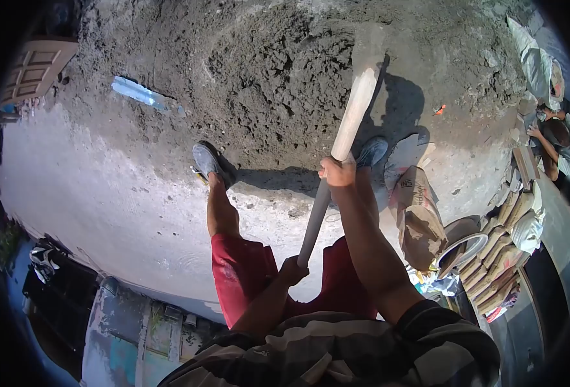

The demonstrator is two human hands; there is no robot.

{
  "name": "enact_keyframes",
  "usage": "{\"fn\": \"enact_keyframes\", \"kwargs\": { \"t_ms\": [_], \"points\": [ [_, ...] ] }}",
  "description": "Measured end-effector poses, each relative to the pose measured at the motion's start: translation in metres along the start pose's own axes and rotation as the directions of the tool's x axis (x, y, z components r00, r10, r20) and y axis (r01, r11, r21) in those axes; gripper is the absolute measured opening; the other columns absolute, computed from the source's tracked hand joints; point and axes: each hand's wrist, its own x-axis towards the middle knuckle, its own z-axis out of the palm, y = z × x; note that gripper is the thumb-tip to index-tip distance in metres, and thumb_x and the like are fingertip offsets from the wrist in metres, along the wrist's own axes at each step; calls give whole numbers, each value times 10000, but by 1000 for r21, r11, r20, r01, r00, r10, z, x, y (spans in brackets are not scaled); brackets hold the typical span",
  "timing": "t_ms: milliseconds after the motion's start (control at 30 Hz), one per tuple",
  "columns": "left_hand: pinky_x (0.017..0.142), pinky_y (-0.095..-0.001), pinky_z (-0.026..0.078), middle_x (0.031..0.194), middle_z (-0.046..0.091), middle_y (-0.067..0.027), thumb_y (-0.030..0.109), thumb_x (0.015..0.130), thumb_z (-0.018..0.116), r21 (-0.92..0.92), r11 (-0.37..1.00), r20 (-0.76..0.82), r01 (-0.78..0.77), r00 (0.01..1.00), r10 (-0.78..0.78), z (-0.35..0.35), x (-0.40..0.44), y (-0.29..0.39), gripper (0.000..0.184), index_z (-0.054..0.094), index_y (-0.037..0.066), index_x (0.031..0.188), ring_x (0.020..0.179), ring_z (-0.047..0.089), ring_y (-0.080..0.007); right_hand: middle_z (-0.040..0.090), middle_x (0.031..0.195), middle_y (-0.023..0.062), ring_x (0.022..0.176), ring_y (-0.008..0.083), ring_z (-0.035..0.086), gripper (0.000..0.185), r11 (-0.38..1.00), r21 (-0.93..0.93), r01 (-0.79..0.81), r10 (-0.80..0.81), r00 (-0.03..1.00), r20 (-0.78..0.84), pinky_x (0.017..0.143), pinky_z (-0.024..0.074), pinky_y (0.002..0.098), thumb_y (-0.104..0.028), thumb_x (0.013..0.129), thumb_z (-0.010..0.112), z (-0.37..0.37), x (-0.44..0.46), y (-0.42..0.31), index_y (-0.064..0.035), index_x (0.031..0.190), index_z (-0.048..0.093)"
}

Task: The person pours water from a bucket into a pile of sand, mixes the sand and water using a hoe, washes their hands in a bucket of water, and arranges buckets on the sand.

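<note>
Both hands grip the wooden handle of a shovel (356, 106), which slants up and away from me. Its far end is grey like the mortar, so the blade's outline is hard to make out. My right hand (338, 171) is closed around the middle of the shaft. Lower down, near my red shorts, my left hand (293, 271) wraps the near end. Beyond my feet spreads a heap of wet, lumpy grey mortar (265, 84), just left of the shovel's far end.
A torn paper cement bag (419, 219) lies right of my right foot, beside a round basin (469, 248) and stacked bags (501, 261). Another person (558, 138) is at the far right. A blue-painted board (140, 92) lies left of the mortar, and a wooden door (38, 68) beyond it.
</note>
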Motion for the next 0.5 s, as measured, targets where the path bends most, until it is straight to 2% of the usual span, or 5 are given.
{"fn": "enact_keyframes", "kwargs": {
  "t_ms": [100,233,433,467,500],
  "points": [
    [676,-411,485,733,643,-130,219,701,711,83,987,-64,-135,988,140,-11,5,47,266,592,20,830,692,625,-296,536,678,69,491,159,537,163,982,87,168,-172,984,42,454,444,293,-44,743,600,3,-9,-85,18,876,529],
    [572,-374,453,651,599,-93,241,743,710,-68,969,-139,-237,964,226,-38,44,149,276,563,9,775,591,581,-198,562,631,100,515,193,564,197,961,-222,163,-166,986,5,488,457,334,-136,737,630,46,81,-178,43,778,558],
    [542,-305,431,628,559,-23,183,751,726,-471,880,-95,-65,995,23,18,31,46,221,552,49,737,582,519,-120,634,975,284,966,384,626,494,862,-504,47,-57,998,-4,840,487,399,-234,709,702,65,102,-8,92,1043,542],
    [546,-319,435,626,561,-31,232,759,732,-331,943,-94,-28,996,-4,19,23,20,269,547,45,701,583,524,-123,645,903,235,806,343,661,467,879,-466,97,-98,995,22,712,522,401,-165,708,702,52,85,15,82,1064,526],
    [554,-346,444,634,581,-56,273,764,731,-193,981,-84,34,995,-51,14,6,17,330,537,25,667,581,533,-150,617,803,144,605,250,633,422,929,-355,-109,120,993,9,538,510,369,-83,723,674,49,33,-27,55,1086,508]
  ]
}}
